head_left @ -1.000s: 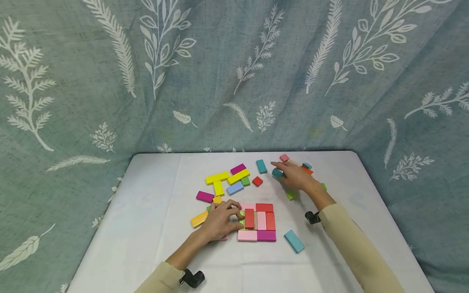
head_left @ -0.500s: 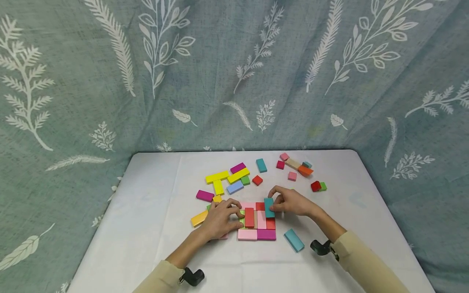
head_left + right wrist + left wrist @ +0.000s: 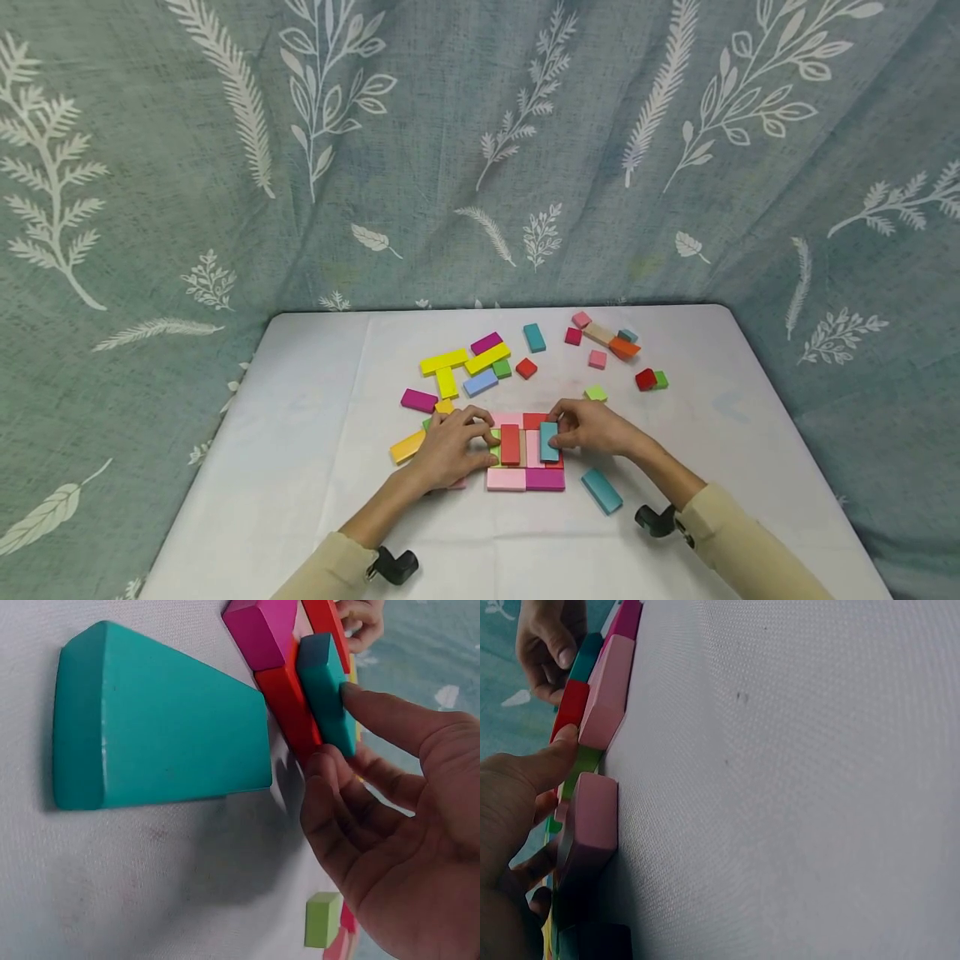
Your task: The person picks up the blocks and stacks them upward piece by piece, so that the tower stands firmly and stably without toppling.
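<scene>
Leaf-patterned cloth (image 3: 420, 125) hangs behind a white table (image 3: 315, 467). On the left, an orange-yellow block (image 3: 407, 447) lies just beside the left hand (image 3: 450, 442), whose thumb and forefinger are spread, tips apart, at the left side of a raised red block (image 3: 510, 445); no pinch shows. That block sits flat on a tight rectangular layer of blocks (image 3: 507, 480). Over the layer's right side, the right hand (image 3: 596, 425) pinches a teal block (image 3: 548, 440) above a lower red block (image 3: 289, 709); whether its weight is fully down, I cannot tell. To place it well, I'd line its long side up with the raised red block, lower it evenly, then part the fingers gently so nothing underneath shifts. Right of the layer, a second teal block (image 3: 602, 492) lies askew; farther right and far, a dark red block (image 3: 645, 380).
</scene>
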Available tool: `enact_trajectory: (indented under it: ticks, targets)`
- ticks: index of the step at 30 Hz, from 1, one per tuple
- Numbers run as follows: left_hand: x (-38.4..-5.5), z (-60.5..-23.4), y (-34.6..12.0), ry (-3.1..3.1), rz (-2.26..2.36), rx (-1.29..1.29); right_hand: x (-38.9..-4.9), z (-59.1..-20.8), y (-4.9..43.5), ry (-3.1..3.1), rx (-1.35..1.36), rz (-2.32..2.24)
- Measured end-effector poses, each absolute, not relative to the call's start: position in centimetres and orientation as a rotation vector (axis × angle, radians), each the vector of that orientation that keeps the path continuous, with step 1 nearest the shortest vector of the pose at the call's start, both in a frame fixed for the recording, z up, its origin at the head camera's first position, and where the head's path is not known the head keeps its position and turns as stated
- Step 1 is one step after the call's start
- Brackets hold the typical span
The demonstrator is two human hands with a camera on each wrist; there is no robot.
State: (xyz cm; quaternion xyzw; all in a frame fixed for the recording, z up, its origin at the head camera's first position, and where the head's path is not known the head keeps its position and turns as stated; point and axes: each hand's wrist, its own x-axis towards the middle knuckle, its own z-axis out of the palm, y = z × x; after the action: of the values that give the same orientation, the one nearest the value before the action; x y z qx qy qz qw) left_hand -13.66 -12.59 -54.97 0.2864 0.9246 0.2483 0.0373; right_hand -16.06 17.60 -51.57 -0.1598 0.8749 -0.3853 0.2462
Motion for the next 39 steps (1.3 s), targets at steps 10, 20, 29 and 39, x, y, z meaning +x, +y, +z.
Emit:
enact_trajectory:
  ticks: [10,20,29,39]
  targets:
    - [-13.8,-55.0,-12.7,2.825,0.762,0.874,-15.7,-51.6,17.4,2.399,-0.476,-1.051]
    - [-14.0,-55.3,-12.6,2.828,0.755,0.894,-15.5,-52.1,17.5,2.411,-0.484,-1.053]
    - [-13.8,-55.3,-12.6,2.814,0.776,0.879,-14.6,-52.2,17.9,2.422,-0.467,-1.012]
    - [-14.2,-55.3,-12.7,2.797,0.772,0.927,-11.4,-53.1,17.8,2.636,-0.485,-0.735]
